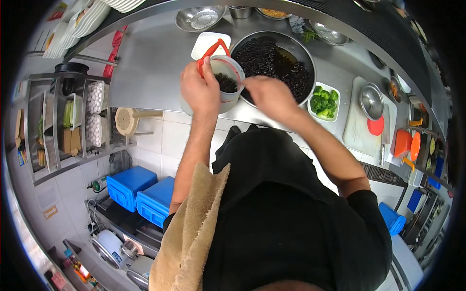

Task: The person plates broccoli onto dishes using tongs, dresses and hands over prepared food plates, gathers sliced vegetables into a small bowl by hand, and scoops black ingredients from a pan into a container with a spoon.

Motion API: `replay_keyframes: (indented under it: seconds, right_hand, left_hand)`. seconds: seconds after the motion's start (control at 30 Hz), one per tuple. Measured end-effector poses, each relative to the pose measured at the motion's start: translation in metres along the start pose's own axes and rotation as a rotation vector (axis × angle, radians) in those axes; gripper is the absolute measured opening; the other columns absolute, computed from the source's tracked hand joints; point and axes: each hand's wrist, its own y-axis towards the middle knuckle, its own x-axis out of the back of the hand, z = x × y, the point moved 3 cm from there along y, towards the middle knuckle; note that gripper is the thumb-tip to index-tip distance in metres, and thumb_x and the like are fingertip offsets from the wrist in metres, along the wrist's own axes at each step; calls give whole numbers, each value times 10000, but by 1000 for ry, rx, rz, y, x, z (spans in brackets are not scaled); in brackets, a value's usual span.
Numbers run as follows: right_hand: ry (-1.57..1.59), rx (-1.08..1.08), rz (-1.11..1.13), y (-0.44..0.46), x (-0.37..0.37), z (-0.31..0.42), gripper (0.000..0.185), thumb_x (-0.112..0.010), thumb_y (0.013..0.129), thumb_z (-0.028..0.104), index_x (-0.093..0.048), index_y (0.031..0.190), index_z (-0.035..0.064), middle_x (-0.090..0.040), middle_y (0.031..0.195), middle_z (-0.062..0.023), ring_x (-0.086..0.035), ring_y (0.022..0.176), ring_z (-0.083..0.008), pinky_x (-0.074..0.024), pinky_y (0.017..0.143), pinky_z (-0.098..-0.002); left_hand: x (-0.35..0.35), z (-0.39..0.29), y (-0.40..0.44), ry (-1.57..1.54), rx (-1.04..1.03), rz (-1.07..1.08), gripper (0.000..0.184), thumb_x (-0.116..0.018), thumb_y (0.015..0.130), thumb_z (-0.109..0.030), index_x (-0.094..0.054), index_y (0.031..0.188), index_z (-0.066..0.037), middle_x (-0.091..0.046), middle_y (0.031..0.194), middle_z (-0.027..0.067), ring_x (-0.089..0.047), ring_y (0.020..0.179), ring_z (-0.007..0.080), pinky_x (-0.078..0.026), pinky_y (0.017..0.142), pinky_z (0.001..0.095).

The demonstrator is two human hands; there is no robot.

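My left hand [200,87] is closed around a clear plastic container [236,100] with a red handle [213,48] sticking up. Dark, bead-like food [226,83] lies inside it. At the container's right rim is my right hand [272,95], its fingers curled together and slightly blurred; whatever they may hold is hidden. Just beyond that hand, a wide metal bowl [310,60] holds a mass of the same dark pieces [259,52] with brownish liquid showing. A white square dish [204,42] sits behind the container.
Broccoli [324,102] fills a white dish [313,112] right of the large bowl. Farther right, a cutting board [357,111] carries a small metal bowl [372,101], a red disc [375,125] and a knife [385,140]. A steel shelf edge [160,19] overhangs the counter. Blue bins [131,179] stand low left.
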Motion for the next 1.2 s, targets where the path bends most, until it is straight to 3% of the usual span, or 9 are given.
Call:
replay_keyframes:
  seconds: [0.2, 0.43, 0.57, 0.67, 0.7, 0.9, 1.0, 1.07, 1.2]
  right_hand:
    - [-304, 89, -85, -10, 19, 17, 300, -620, 827, 52, -721, 1102, 113, -671, 931, -67, -685, 889, -266, -585, 769, -384]
    - [109, -132, -110, -28, 68, -6, 196, -602, 967, 90, -732, 1107, 49, -713, 940, -154, -689, 841, -362, -553, 755, -418]
    - [310, -228, -35, -23, 26, -15, 209, -583, 997, 90, -707, 1157, 40, -718, 1003, -159, -681, 861, -351, -548, 785, -394]
    - [18, 23, -51, -16, 6, -4, 252, -570, 958, 103, -707, 1167, 66, -712, 984, -159, -692, 864, -376, -559, 776, -456]
    - [-63, -49, 52, -18, 5, -3, 285, -550, 944, 98, -690, 1191, 73, -710, 995, -145, -692, 887, -368, -565, 781, -463]
    - [13, 0, -78, -32, 22, -18, 230, -610, 962, 86, -708, 1168, 49, -717, 1085, -158, -687, 939, -371, -568, 788, -428]
    - [144, -204, -228, -46, 47, -35, 218, -608, 953, 103, -723, 1130, 50, -736, 1067, -167, -706, 925, -380, -566, 792, -465]
    - [45, -429, -187, -54, 73, -45, 191, -585, 971, 107, -730, 1072, 33, -740, 1039, -199, -710, 912, -408, -565, 788, -484]
    - [-419, -539, 47, -75, 84, -81, 169, -586, 935, 98, -725, 998, 25, -736, 967, -215, -712, 901, -420, -560, 782, -510]
  left_hand:
    - [1, 5, -1, 71, -57, 7, 354, -610, 1043, -328, -657, 913, -2, -662, 840, 184, -636, 743, 369, -502, 691, 442]
    - [1, -1, 1, 33, 18, 16, 299, -624, 1021, -270, -619, 849, -26, -649, 813, 154, -606, 811, 397, -482, 744, 512]
    - [1, -3, -1, 28, 18, 16, 290, -626, 1019, -263, -628, 861, -20, -651, 821, 150, -612, 830, 394, -485, 761, 507]
    - [2, -2, -2, 44, 2, 15, 281, -634, 1013, -253, -627, 862, -16, -649, 823, 150, -613, 836, 393, -486, 772, 503]
    - [2, -2, -2, 52, -1, 14, 279, -637, 1011, -250, -626, 862, -15, -648, 824, 150, -613, 837, 392, -486, 775, 502]
    - [1, 0, -2, 53, -1, 18, 275, -652, 1002, -239, -618, 851, -12, -644, 821, 156, -610, 832, 395, -485, 775, 500]
    - [2, 1, -1, 56, -15, 12, 273, -654, 1001, -236, -615, 848, -13, -642, 813, 155, -607, 821, 397, -484, 764, 501]
    - [3, 1, -2, 52, -12, 14, 272, -656, 1000, -237, -616, 848, -14, -641, 811, 153, -607, 816, 395, -484, 755, 500]
    - [0, 1, -2, 47, -14, 6, 265, -655, 1002, -234, -621, 851, -19, -643, 812, 148, -607, 809, 394, -483, 739, 501]
